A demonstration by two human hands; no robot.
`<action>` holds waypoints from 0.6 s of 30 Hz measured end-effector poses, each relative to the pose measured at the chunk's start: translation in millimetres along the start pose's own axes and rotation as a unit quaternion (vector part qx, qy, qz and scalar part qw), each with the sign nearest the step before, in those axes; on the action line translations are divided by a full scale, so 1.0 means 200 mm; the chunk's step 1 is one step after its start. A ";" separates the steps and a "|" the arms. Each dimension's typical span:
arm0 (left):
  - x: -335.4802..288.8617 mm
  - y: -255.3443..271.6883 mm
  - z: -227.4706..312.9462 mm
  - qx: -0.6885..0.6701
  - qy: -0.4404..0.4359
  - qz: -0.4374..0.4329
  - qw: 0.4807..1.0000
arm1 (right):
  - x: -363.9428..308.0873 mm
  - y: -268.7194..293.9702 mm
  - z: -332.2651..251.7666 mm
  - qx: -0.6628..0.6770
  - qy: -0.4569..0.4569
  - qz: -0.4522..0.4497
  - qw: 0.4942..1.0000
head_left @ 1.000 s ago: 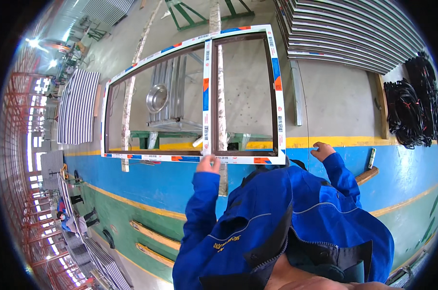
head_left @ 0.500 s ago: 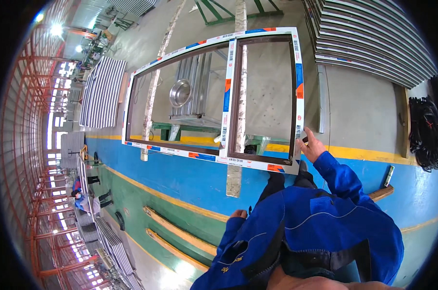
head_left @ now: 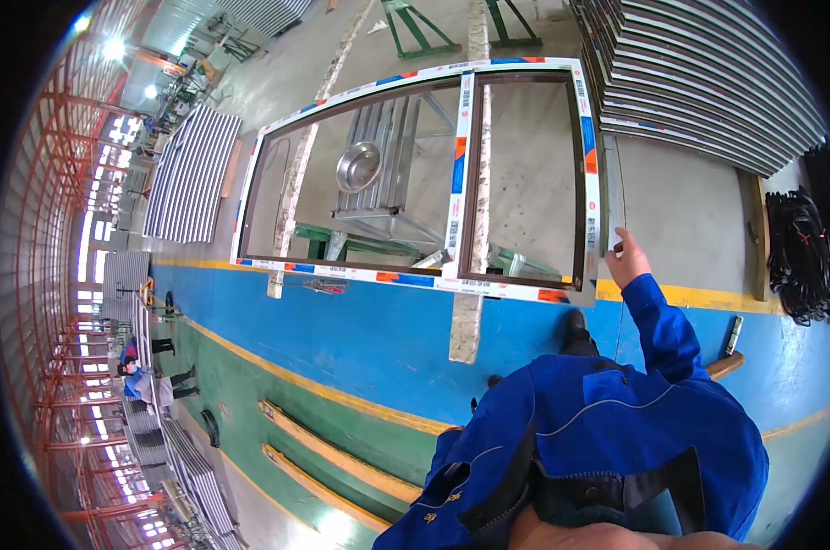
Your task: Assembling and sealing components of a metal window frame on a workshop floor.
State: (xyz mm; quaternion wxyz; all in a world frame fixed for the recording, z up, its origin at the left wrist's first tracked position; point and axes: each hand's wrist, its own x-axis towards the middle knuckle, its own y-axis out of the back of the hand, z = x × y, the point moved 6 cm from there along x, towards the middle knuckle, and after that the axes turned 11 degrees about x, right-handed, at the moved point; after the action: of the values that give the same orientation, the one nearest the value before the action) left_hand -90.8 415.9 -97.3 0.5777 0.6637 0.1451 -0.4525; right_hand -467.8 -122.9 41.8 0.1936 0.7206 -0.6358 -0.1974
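A large rectangular window frame (head_left: pixel 459 174), wrapped in white film with blue and orange patches, lies across two long speckled support bars (head_left: pixel 467 335). One crossbar divides it into a wide left opening and a narrower right one. Just off the frame's right side is my right hand (head_left: pixel 626 259), index finger stretched out and nothing visible in its grasp. It appears apart from the frame, over a grey strip on the floor. My left hand is hidden; only the blue left sleeve shows at my side.
Through the frame I see a metal bowl (head_left: pixel 359 167) on a metal rack (head_left: pixel 378 206). Stacked profiles (head_left: pixel 708 82) rise at the far right, beside black coiled strips (head_left: pixel 797 252). Two yellow-orange bars (head_left: pixel 337 451) lie on the green floor. Two people work at the far left.
My right hand has left the frame's near right corner and moved right and slightly up. My left hand has dropped out of sight. The view has shifted, with the frame now farther right.
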 end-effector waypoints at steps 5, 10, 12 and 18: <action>0.21 -0.20 -0.53 -0.047 0.041 0.002 0.998 | -0.23 -0.13 -0.36 0.009 0.022 0.046 0.999; 0.20 -0.02 -0.37 0.223 -0.267 0.039 0.937 | -0.48 -0.26 -0.47 0.002 0.044 0.038 0.998; 0.27 0.01 -0.39 0.325 -0.230 0.059 0.916 | -0.55 -0.31 -0.58 -0.020 0.038 0.017 0.999; 0.86 0.61 -0.54 -0.150 -0.139 0.288 0.935 | -0.64 -0.71 -1.05 -0.026 0.100 -0.138 0.985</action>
State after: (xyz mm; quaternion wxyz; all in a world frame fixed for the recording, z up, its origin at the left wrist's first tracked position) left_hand 138.1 421.3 -160.3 0.7907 0.5128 -0.0682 -0.3275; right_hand -252.0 27.5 150.5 0.2452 0.8125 -0.5021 -0.1659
